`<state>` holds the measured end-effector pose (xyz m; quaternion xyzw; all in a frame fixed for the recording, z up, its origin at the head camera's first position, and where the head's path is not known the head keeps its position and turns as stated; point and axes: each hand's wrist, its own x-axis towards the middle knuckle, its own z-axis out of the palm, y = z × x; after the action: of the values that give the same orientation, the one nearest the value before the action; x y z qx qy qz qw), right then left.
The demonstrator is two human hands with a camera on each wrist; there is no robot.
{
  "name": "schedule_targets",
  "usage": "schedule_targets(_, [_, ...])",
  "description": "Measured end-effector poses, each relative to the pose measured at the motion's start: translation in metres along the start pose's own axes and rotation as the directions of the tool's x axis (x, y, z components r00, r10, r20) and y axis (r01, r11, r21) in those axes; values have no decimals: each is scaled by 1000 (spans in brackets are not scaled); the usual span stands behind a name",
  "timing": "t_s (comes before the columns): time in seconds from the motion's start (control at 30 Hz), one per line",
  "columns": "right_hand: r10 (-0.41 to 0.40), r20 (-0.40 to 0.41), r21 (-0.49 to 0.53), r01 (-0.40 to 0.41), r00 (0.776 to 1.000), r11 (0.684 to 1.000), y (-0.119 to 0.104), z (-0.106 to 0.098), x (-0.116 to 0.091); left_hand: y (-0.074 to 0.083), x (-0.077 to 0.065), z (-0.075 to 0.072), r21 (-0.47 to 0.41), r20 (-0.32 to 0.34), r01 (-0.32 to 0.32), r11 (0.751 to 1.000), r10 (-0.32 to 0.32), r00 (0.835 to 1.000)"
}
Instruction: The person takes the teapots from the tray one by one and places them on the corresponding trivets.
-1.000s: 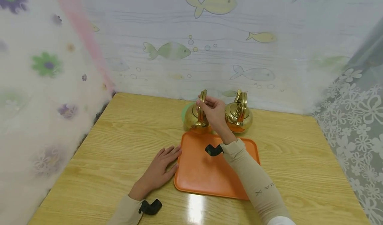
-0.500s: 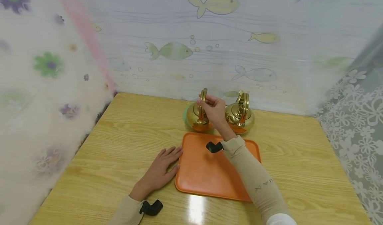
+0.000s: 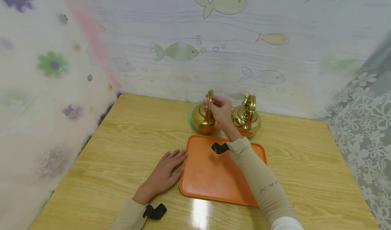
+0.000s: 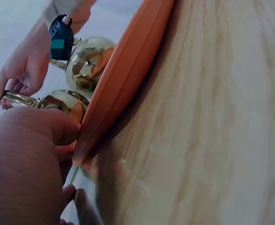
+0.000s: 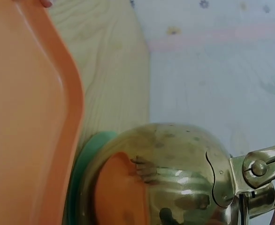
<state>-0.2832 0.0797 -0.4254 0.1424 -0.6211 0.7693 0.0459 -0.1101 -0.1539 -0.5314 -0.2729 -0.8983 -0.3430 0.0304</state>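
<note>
Two shiny brass-coloured kettles stand side by side behind an orange tray (image 3: 210, 175). My right hand (image 3: 221, 111) pinches the raised handle of the left kettle (image 3: 204, 121) between thumb and fingers. That kettle sits over a green round mat (image 5: 81, 164), whose edge shows at its left. The right kettle (image 3: 247, 119) stands close beside my right wrist, its handle also upright. My left hand (image 3: 165, 172) lies with fingers extended at the tray's left edge, fingertips touching the rim. Part of the held kettle's body is hidden behind my right hand.
A wooden table (image 3: 128, 135) bears everything. Behind it hangs a fish-patterned curtain (image 3: 171, 84), close to the kettles. A flowered sheet (image 3: 45, 121) borders the left, and white lace (image 3: 363, 135) the right. My right forearm crosses over the tray.
The left kettle has shifted slightly right relative to the green mat, with my right hand still on its handle. My left hand stays at the tray's edge. The head view has drifted a little.
</note>
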Motion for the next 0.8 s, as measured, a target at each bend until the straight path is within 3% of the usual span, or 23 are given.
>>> schedule_targets(0.4, [53,37,-3,-52,998,999,3,-5,0,-1,-3,1,-1,6,-2,1000,2,1000])
schedule_targets(0.8, [92,14,39,-92,996,995,5,-3,0,-1,-2,0,9,-1,-7,1000,7,1000])
